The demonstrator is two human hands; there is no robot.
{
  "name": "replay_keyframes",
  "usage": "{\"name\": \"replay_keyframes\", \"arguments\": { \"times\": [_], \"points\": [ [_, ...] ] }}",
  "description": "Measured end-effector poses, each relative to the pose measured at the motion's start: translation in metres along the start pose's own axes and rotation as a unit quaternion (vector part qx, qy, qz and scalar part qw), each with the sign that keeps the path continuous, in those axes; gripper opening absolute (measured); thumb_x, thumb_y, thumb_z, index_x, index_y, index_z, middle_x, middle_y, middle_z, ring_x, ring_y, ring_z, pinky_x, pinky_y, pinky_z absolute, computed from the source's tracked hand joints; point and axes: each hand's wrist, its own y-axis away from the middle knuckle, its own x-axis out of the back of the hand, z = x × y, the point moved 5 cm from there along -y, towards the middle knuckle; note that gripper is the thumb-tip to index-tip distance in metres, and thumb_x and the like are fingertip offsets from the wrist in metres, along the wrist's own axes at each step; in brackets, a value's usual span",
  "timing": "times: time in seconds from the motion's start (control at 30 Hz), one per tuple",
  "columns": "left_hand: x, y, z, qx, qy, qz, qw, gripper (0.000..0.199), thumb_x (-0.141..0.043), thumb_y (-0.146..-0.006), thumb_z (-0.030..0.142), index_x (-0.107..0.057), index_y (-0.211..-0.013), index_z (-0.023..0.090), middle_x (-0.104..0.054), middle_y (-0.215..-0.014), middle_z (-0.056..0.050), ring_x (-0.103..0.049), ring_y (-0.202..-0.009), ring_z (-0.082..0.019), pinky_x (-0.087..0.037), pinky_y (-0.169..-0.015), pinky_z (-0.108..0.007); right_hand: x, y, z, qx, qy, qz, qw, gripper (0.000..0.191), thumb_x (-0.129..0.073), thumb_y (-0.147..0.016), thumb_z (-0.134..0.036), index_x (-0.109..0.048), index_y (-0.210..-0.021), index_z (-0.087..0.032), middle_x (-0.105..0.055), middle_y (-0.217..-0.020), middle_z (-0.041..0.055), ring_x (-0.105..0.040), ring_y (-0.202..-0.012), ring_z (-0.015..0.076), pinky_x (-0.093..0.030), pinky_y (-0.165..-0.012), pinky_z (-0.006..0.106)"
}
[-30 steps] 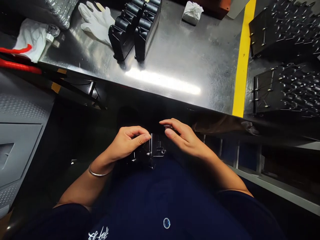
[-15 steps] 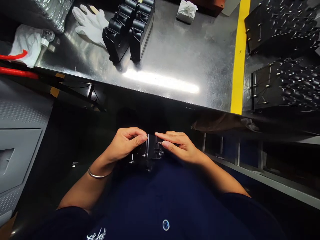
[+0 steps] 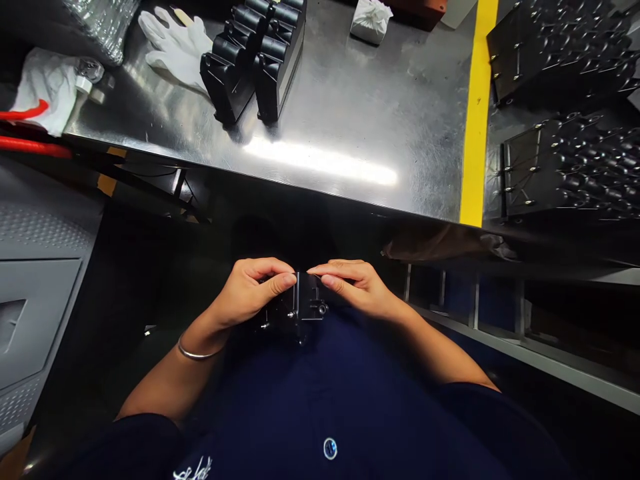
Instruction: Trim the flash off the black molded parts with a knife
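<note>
In front of my dark blue shirt, a black plastic part with shiny edges and a small round boss on its right side is held up. My left hand pinches its upper left between thumb and curled fingers. At the part's upper right corner, my right hand has thumb and forefinger pressed together. A thin sliver shows at those fingertips; what it is cannot be made out. Much of the part blends into the dark background.
Beyond my hands runs a metal workbench with a yellow strip. On it are black ribbed housings, a white glove, a white wrapped block and stacked black parts. A grey cabinet stands left.
My right thumb has risen and closed toward the forefinger at the part's upper corner. The left hand keeps its pinch. The whole view has shifted slightly.
</note>
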Motion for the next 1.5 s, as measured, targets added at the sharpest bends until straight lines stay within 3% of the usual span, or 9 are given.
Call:
{"name": "replay_keyframes", "arguments": {
  "times": [0.17,0.27,0.37,0.73,0.87,1.0,1.17,1.5],
  "points": [
    [0.003,0.001,0.003,-0.033,-0.030,0.051,0.998,0.020,-0.080,-0.074,0.036,-0.077,-0.067,0.018,-0.074,-0.062,-0.004,-0.066,-0.055,-0.013,-0.052,-0.053,-0.019,0.002,-0.003,0.009,-0.059,-0.040,0.083,0.994,0.035,-0.045,-0.100,-0.043,-0.066,-0.098,-0.016,-0.067,-0.068,-0.0004,-0.055,-0.051,0.0069,-0.045,-0.049,0.019],
    [0.006,0.002,0.003,-0.038,-0.042,0.088,0.995,0.026,-0.080,-0.072,0.042,-0.077,-0.066,0.017,-0.073,-0.061,-0.004,-0.064,-0.052,-0.014,-0.050,-0.049,-0.020,0.003,-0.006,-0.002,0.016,0.062,0.095,0.993,0.035,-0.045,-0.101,-0.038,-0.062,-0.079,-0.017,-0.065,-0.067,0.0009,-0.055,-0.053,0.0080,-0.046,-0.052,0.021],
    [0.007,0.003,0.002,-0.041,-0.048,0.102,0.993,0.030,-0.080,-0.072,0.046,-0.076,-0.065,0.017,-0.071,-0.057,-0.003,-0.062,-0.048,-0.013,-0.049,-0.046,-0.021,0.003,-0.006,-0.015,0.097,0.153,0.111,0.977,0.032,-0.047,-0.100,-0.031,-0.062,-0.075,-0.017,-0.060,-0.064,0.0011,-0.055,-0.059,0.0098,-0.046,-0.057,0.023],
    [0.007,0.004,0.001,-0.052,-0.044,0.115,0.991,0.031,-0.080,-0.072,0.048,-0.076,-0.066,0.017,-0.072,-0.059,-0.004,-0.064,-0.051,-0.014,-0.051,-0.048,-0.021,-0.005,-0.005,-0.022,0.125,0.150,0.088,0.977,0.027,-0.053,-0.097,-0.023,-0.065,-0.074,-0.015,-0.059,-0.061,0.0001,-0.053,-0.053,0.0079,-0.043,-0.052,0.020],
    [0.006,0.005,0.001,-0.034,-0.034,0.121,0.991,0.036,-0.080,-0.069,0.052,-0.075,-0.062,0.017,-0.071,-0.057,-0.004,-0.062,-0.049,-0.014,-0.050,-0.047,-0.021,-0.005,-0.005,-0.025,0.126,0.123,0.040,0.983,0.028,-0.053,-0.097,-0.023,-0.065,-0.073,-0.015,-0.061,-0.060,0.0012,-0.054,-0.052,0.0081,-0.042,-0.051,0.020],
    [0.000,0.005,0.003,-0.018,-0.013,0.103,0.994,0.042,-0.079,-0.068,0.058,-0.074,-0.060,0.017,-0.069,-0.055,-0.004,-0.060,-0.048,-0.014,-0.049,-0.046,-0.023,-0.003,-0.006,-0.026,0.110,0.008,-0.030,0.993,0.034,-0.051,-0.098,-0.028,-0.062,-0.069,-0.015,-0.059,-0.057,0.0002,-0.053,-0.050,0.0075,-0.043,-0.048,0.019],
    [0.005,0.002,0.001,-0.009,-0.007,0.137,0.991,0.044,-0.080,-0.065,0.059,-0.072,-0.060,0.016,-0.068,-0.054,-0.003,-0.058,-0.047,-0.012,-0.049,-0.047,-0.022,0.005,-0.006,-0.031,0.131,0.100,0.054,0.985,0.025,-0.050,-0.097,-0.021,-0.066,-0.078,-0.014,-0.065,-0.067,0.0039,-0.060,-0.060,0.0105,-0.048,-0.057,0.022],
    [0.004,0.004,-0.006,-0.002,0.008,0.131,0.991,0.037,-0.081,-0.069,0.052,-0.074,-0.064,0.016,-0.070,-0.058,-0.003,-0.060,-0.049,-0.012,-0.050,-0.048,-0.021,0.001,-0.004,-0.031,0.179,0.177,0.065,0.966,0.022,-0.051,-0.096,-0.019,-0.065,-0.079,-0.016,-0.065,-0.064,0.0029,-0.058,-0.057,0.0108,-0.048,-0.055,0.023]
  ]
}}
